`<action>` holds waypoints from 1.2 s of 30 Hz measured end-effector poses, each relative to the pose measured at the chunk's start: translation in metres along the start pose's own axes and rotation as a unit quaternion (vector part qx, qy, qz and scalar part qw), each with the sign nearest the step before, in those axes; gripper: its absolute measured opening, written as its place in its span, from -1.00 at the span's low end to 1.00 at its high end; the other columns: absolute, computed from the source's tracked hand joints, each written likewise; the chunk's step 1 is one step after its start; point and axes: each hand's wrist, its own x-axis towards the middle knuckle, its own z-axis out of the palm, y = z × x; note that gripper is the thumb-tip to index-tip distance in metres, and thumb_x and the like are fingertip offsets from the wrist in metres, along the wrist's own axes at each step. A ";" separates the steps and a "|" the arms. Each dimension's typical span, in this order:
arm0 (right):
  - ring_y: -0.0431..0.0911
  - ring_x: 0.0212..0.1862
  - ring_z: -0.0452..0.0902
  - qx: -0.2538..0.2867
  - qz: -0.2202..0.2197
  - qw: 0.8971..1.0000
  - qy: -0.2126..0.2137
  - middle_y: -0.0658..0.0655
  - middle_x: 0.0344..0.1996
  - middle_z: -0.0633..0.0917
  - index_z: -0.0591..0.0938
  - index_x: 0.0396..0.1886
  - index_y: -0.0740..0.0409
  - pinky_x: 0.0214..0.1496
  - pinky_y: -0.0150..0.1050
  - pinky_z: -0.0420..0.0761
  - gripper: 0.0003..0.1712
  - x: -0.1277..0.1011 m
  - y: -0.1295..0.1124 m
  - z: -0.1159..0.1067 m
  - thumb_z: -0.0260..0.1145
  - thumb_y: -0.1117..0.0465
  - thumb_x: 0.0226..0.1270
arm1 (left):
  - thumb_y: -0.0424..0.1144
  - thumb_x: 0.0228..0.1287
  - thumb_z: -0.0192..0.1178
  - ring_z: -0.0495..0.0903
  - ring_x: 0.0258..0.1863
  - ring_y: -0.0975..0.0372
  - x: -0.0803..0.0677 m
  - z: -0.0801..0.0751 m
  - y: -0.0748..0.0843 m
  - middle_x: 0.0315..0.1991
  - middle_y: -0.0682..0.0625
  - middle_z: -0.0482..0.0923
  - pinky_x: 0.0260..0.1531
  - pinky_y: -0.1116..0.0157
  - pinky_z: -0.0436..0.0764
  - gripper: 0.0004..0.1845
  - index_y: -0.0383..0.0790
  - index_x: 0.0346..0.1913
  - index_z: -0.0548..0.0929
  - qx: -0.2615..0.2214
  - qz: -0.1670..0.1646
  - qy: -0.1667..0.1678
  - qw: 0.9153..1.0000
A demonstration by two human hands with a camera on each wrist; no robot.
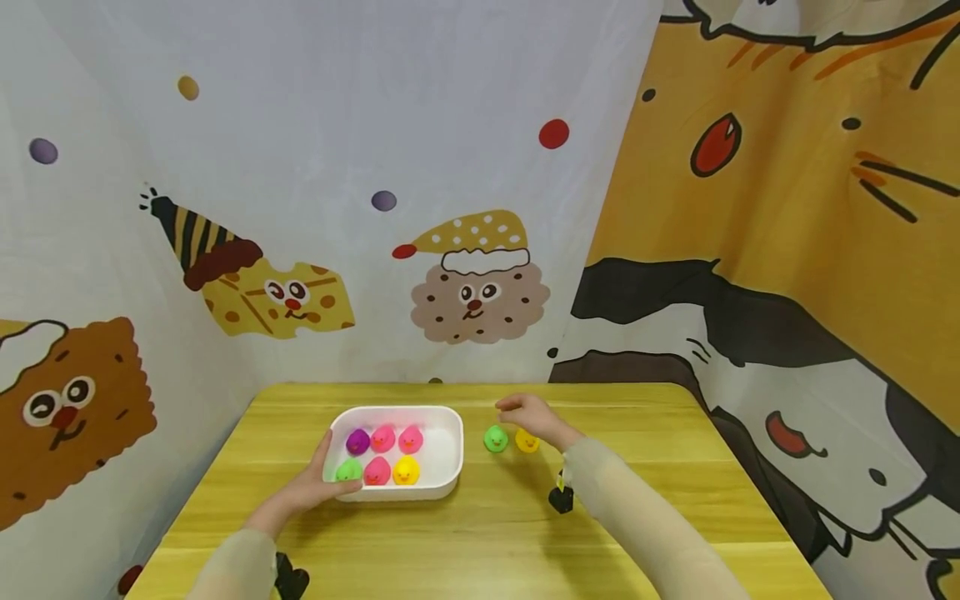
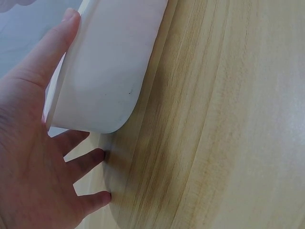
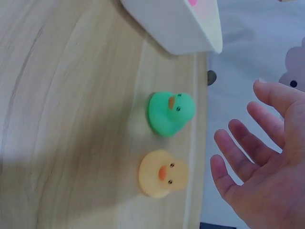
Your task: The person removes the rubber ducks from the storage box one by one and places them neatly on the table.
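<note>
Covering the surface: a yellow wooden table (image 1: 480, 533) with visible grain, closed in on three sides by cartoon-printed cloth (image 1: 420, 150) hanging just behind its far edge.
Tray: a white rectangular tray (image 1: 442, 454) stands left of the table's middle, holding six small ducks, purple, pink and pink behind, green, pink and yellow in front.
Left hand: the left hand (image 1: 311, 487) rests against the tray's near left corner, thumb laid up the side wall, fingers spread and straight along the base.
Right hand: the right hand (image 1: 528, 414) hovers over the table with fingers loosely extended, holding nothing.
Loose ducks: a green duck (image 1: 495, 438) and a yellow duck (image 1: 527, 441) sit side by side just right of the tray, directly below the right hand, not touching it.
Open room: bare wood lies in front of the tray and out to the right edge.
Wrist views: the left wrist view shows the tray's rounded corner (image 2: 109, 76) and the fingers flat on the wood; the right wrist view shows both ducks upright, apart from each other.
</note>
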 end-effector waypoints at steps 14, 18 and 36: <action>-0.08 -0.08 0.46 -0.008 -0.026 0.999 -0.018 0.12 -0.11 0.57 0.55 -0.03 0.18 -0.03 -0.16 0.46 -0.60 0.008 -0.030 0.020 0.24 0.09 0.15 | 0.04 -0.03 0.27 -0.16 0.23 -0.25 -0.003 0.000 0.003 0.32 -0.35 -0.42 0.10 -0.23 -0.07 0.20 -0.04 0.32 -0.53 0.003 0.003 -0.003 1.000; -0.06 -0.07 0.45 0.004 -0.039 0.999 -0.022 0.17 -0.09 0.56 0.53 -0.02 0.23 -0.04 -0.17 0.47 -0.58 0.008 -0.034 0.029 0.24 0.11 0.16 | 0.05 -0.04 0.27 -0.14 0.23 -0.26 -0.001 0.000 0.001 0.32 -0.35 -0.40 0.09 -0.24 -0.06 0.20 -0.02 0.32 -0.53 0.004 0.000 0.001 1.000; -0.12 -0.12 0.46 -0.009 -0.027 0.998 -0.053 0.10 -0.14 0.59 0.59 -0.09 0.08 -0.07 -0.16 0.47 -0.62 0.018 -0.049 0.056 0.30 0.06 0.07 | 0.05 -0.05 0.28 -0.14 0.24 -0.24 0.002 -0.001 -0.001 0.33 -0.34 -0.40 0.11 -0.21 -0.08 0.21 -0.03 0.32 -0.52 0.000 0.001 0.004 1.000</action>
